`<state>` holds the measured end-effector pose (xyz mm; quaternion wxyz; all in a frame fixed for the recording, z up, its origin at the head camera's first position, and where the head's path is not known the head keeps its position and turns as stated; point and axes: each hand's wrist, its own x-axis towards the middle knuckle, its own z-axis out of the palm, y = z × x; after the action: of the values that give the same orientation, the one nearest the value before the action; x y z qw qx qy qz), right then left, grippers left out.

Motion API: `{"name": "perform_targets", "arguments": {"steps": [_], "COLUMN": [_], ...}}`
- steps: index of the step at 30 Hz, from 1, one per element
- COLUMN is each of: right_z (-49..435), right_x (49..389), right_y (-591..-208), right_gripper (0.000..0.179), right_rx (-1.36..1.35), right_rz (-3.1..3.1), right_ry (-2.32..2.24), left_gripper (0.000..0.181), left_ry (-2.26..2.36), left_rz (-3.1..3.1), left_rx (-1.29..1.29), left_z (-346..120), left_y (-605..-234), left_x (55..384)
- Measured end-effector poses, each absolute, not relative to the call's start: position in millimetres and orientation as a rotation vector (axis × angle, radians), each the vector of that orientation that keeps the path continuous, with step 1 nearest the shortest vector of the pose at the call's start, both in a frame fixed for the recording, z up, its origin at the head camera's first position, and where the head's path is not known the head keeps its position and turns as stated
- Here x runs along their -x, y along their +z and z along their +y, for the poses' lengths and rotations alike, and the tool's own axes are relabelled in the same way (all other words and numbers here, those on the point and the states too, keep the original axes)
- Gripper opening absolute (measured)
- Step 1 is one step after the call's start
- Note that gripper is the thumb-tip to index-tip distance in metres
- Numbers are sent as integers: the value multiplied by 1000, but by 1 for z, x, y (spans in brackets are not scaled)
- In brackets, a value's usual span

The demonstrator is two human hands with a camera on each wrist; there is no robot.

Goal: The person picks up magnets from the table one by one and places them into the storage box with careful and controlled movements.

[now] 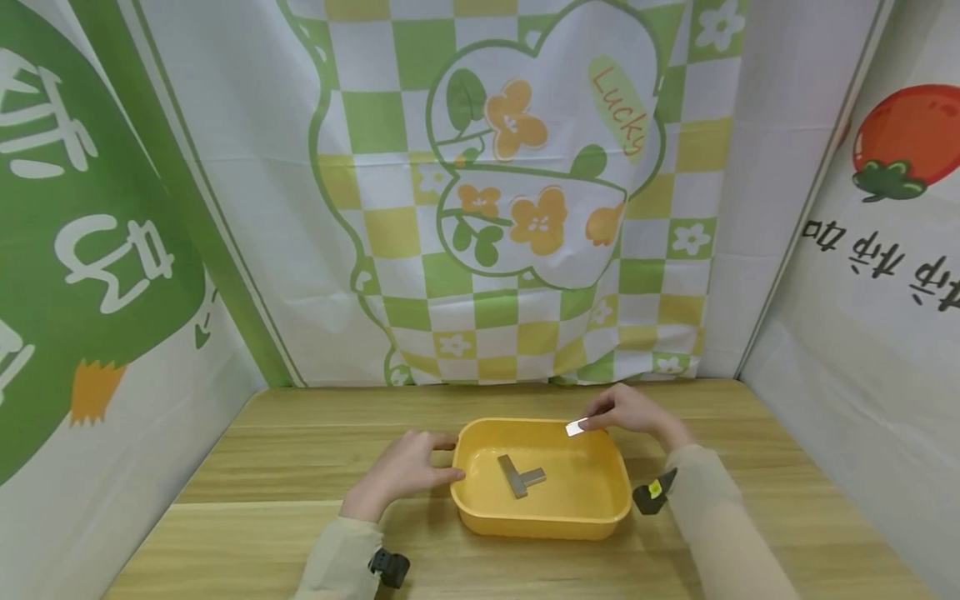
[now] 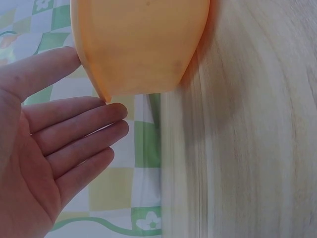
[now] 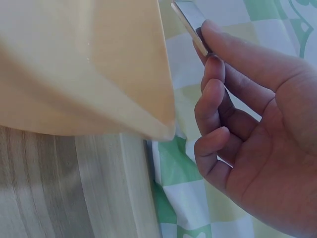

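A yellow plastic tub [image 1: 540, 527] stands on the wooden table, with two flat metal bars lying inside. The longer metal bar [image 1: 512, 476] lies at an angle, and the shorter metal bar [image 1: 534, 477] meets its side in a T. My left hand [image 1: 408, 465] is at the tub's left end, thumb and straight fingertips right at the rim. Over the tub's far right rim, my right hand [image 1: 628, 410] pinches a shiny flat metal bar [image 3: 190, 23] between thumb and index finger. Its other fingers are loosely curled in the right wrist view.
The wooden table [image 1: 300, 467] runs back to a checked green-and-yellow cloth [image 1: 525, 333] hanging behind the tub. Printed cloth walls enclose the left and right sides. A black band device [image 1: 389, 567] is on the left wrist, another black device [image 1: 651, 497] on the right.
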<state>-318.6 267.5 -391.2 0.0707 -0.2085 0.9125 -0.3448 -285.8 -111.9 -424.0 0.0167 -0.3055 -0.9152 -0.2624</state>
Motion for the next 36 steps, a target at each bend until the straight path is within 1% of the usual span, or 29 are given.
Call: {"name": "perform_targets", "arguments": {"steps": [7, 27, 36], "right_z": [265, 254, 250], "right_x": [320, 323, 324], "right_y": [-392, -392, -395], "right_gripper": [18, 21, 16], "right_rx": [636, 583, 583], "right_rz": [2741, 2721, 2682], "right_ry": [-1032, -969, -974], "left_gripper": [51, 52, 52], "left_ry": [-812, -802, -811], "left_rz": [-2845, -2857, -2858], "left_rx": [947, 945, 953], "left_z": [-111, -112, -112], "left_y": [-423, -423, -423], "left_x": [285, 286, 285]}}
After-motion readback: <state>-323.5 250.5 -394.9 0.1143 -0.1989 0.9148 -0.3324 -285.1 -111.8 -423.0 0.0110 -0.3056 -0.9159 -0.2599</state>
